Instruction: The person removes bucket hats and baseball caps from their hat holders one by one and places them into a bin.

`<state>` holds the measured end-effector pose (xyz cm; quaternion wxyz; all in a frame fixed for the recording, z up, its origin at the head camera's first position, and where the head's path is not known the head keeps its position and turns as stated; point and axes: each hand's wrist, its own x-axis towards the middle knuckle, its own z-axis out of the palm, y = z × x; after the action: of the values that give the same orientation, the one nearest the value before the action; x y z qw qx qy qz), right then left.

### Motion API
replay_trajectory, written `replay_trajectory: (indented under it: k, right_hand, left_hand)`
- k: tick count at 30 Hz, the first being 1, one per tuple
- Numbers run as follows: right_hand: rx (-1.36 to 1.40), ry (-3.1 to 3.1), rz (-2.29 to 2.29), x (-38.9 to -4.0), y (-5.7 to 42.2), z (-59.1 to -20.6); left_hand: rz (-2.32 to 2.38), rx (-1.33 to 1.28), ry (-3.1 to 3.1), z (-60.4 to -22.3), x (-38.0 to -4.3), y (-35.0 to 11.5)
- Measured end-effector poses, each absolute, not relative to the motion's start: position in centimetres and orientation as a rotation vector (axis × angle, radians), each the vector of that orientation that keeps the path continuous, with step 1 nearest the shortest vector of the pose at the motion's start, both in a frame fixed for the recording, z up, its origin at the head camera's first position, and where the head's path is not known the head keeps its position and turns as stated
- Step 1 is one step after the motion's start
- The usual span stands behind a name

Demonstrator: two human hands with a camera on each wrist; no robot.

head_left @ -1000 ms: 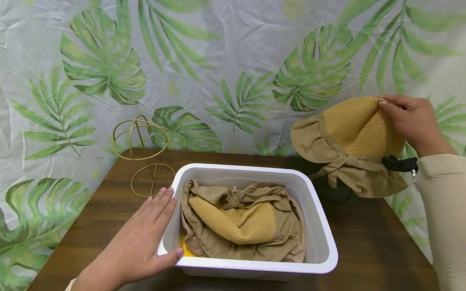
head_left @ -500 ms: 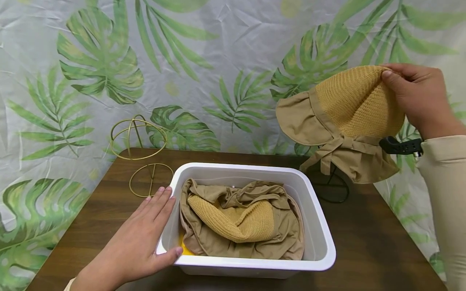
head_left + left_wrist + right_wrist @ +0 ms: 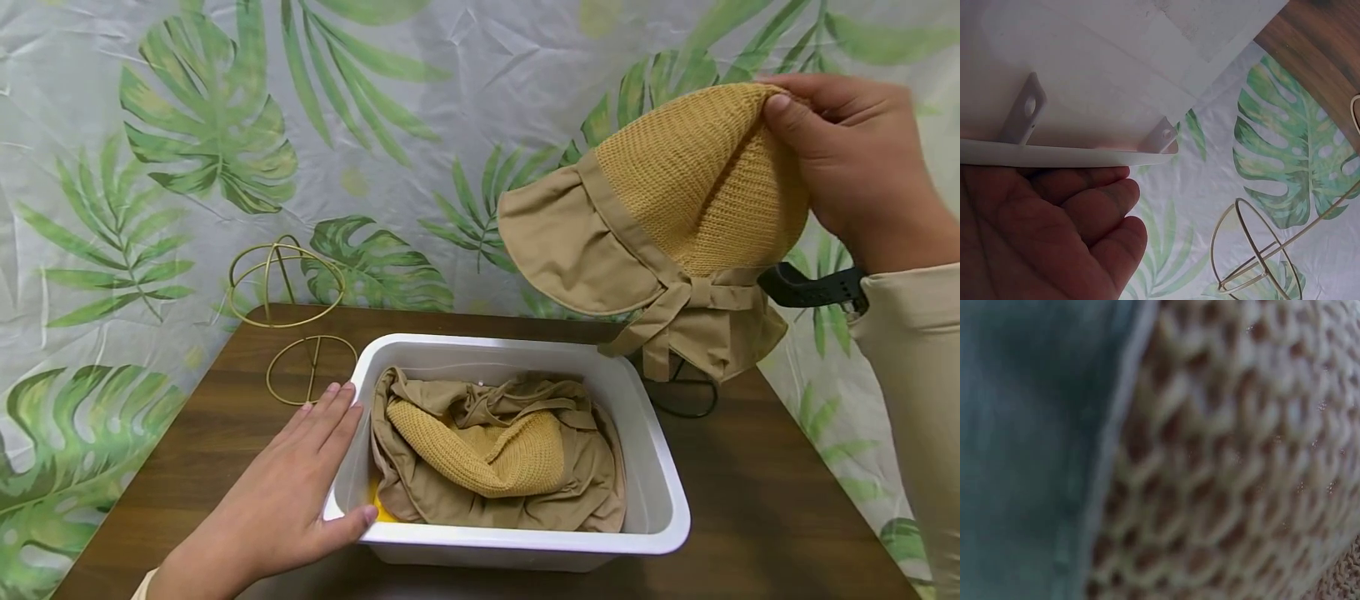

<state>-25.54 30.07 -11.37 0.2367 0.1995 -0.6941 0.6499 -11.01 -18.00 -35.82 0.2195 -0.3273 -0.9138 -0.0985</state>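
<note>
My right hand [image 3: 862, 158] pinches the top of a sun hat [image 3: 697, 183] with a yellow knit crown, a tan fabric brim and a tied bow. The hat hangs tilted above the right back corner of a white plastic tub [image 3: 660, 467]. In the right wrist view the knit crown [image 3: 1229, 450] fills most of the picture. My left hand [image 3: 277, 492] rests along the tub's left rim with fingers straight. From below, the left wrist view shows its fingers [image 3: 1100, 206] against the rim. Inside the tub lies a similar folded hat [image 3: 480, 454], over other fabric.
A gold wire hat stand [image 3: 311, 367] stands at the back left of the wooden table [image 3: 765, 492]. A black wire stand [image 3: 686, 400] is partly hidden behind the hat on the right. A leaf-print cloth [image 3: 465, 108] hangs behind the table.
My right hand has lifted the hat upward and brought it left and closer, off the black stand, whose base now shows. The left hand stays on the rim.
</note>
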Motion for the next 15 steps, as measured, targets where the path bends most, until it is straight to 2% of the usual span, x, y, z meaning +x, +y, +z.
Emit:
replay_trajectory:
  k: [9,15]
  right_hand:
    - [0.65,-1.851,1.846,-24.8,25.4,-12.4]
    - [0.556,-2.108,1.592,-24.2,23.4,-14.4]
  left_hand:
    - [-0.279,-0.905,-2.516,-36.0,-11.1,-17.8]
    - [-0.289,-0.916,-2.516,-36.0,-11.1,-17.6]
